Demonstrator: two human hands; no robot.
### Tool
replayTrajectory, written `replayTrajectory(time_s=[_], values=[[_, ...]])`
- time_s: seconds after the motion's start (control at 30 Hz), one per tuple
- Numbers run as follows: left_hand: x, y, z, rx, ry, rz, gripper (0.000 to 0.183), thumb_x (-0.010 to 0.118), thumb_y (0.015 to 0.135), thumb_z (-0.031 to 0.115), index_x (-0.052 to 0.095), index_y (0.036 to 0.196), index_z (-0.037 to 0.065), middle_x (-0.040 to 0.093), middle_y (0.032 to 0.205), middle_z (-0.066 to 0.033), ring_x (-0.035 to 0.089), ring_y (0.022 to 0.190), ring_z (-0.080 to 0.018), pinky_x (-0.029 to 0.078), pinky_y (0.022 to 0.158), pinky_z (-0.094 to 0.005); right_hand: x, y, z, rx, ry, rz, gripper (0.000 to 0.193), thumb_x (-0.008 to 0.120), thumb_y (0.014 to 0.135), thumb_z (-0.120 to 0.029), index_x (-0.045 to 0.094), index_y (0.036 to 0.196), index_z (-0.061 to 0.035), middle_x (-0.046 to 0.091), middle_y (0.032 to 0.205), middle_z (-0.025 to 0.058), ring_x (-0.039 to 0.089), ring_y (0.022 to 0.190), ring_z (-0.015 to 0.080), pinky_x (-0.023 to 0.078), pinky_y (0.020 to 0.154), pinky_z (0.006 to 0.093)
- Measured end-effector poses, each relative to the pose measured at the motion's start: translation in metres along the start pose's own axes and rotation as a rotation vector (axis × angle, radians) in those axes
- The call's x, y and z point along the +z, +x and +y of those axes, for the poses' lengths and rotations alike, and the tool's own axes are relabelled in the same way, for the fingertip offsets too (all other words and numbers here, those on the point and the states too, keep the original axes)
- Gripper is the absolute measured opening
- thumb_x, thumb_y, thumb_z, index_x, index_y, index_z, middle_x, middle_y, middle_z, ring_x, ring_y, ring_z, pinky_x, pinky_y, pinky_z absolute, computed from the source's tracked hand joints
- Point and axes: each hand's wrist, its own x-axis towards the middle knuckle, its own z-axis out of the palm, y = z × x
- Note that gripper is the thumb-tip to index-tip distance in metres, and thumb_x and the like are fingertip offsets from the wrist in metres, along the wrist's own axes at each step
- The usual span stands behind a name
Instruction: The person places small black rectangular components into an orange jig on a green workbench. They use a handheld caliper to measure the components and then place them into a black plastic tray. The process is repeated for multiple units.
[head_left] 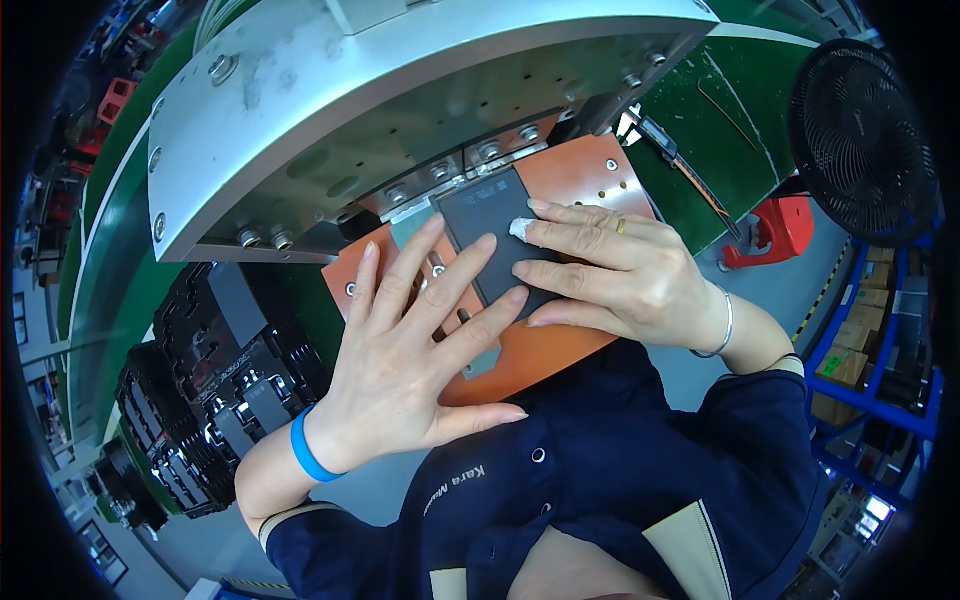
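A flat dark-grey rectangular pouch [480, 215], probably a battery cell, lies on a copper-coloured fixture plate [570, 165] in front of the metal machine. My left hand [400, 350] is open with fingers spread; its index fingertip and middle fingertip touch the pouch's left side and edge, while the others reach over the plate. My right hand [620, 265] lies over the pouch's right side, fingers stretched out and tips resting on its surface, thumb by the lower right edge. White tape wraps one right fingertip. A pale metal strip [482, 362] shows partly under my left hand.
The heavy metal press frame [420, 70] arches across the far side, with bolts and brackets close above the plate. Black stacked trays [220, 390] stand at left. A black fan [862, 140], a red stool [775, 232] and a blue rack of boxes [850, 340] are at right.
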Motion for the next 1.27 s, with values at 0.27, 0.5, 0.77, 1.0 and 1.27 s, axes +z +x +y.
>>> replayTrajectory(time_s=[0.27,0.5,0.77,1.0,1.27], values=[[0.0023,-0.0007,-0.0027,-0.02,-0.028,0.01,0.081,0.065,0.07,0.074,0.059,0.133,0.024,0.042,0.148,-0.0129,0.028,0.14,-0.0449,0.017,0.112,-0.0646,0.0018,0.0027,0.002,0.004,0.007,-0.013,0.036,0.079,0.074,-0.031,0.072,0.097,-0.0038,0.068,0.111,0.0148,0.067,0.108,0.0301,0.057,0.086,0.0369],[0.0024,0.0005,-0.004,-0.021,-0.051,0.024,0.075,0.067,0.071,0.071,0.062,0.13,0.025,0.045,0.147,-0.0119,0.031,0.139,-0.0441,0.017,0.113,-0.0626,0.0009,0.0056,0.0066,-0.029,0.014,-0.022,0.035,0.08,0.073,-0.03,0.072,0.096,-0.0041,0.069,0.107,0.0135,0.067,0.106,0.0302,0.058,0.086,0.0367],[0.0003,0.0026,-0.0051,-0.024,-0.067,0.01,0.064,0.066,0.075,0.067,0.067,0.122,0.025,0.049,0.143,-0.011,0.035,0.136,-0.0433,0.019,0.113,-0.0612,-0.0006,0.0079,0.0079,-0.044,0.06,-0.025,0.035,0.082,0.07,-0.026,0.072,0.094,-0.0021,0.069,0.104,0.0147,0.069,0.102,0.0318,0.059,0.086,0.0373],[-0.0002,0.0024,-0.0058,-0.022,-0.064,0.001,0.059,0.067,0.076,0.065,0.069,0.119,0.025,0.048,0.144,-0.0093,0.038,0.134,-0.0432,0.021,0.113,-0.0608,0.0004,0.006,0.005,-0.068,-0.007,-0.05,0.038,0.086,0.067,-0.028,0.075,0.095,-0.0046,0.07,0.105,0.015,0.067,0.107,0.0342,0.059,0.085,0.0394],[0.0007,0.0034,-0.0065,-0.023,-0.068,0.003,0.058,0.066,0.077,0.064,0.07,0.119,0.025,0.048,0.143,-0.0084,0.037,0.134,-0.0421,0.02,0.113,-0.0621,0.0021,0.0047,0.0076,-0.099,-0.053,-0.031,0.038,0.084,0.069,-0.03,0.075,0.097,-0.0059,0.07,0.107,0.0151,0.067,0.106,0.0335,0.059,0.083,0.0382]])
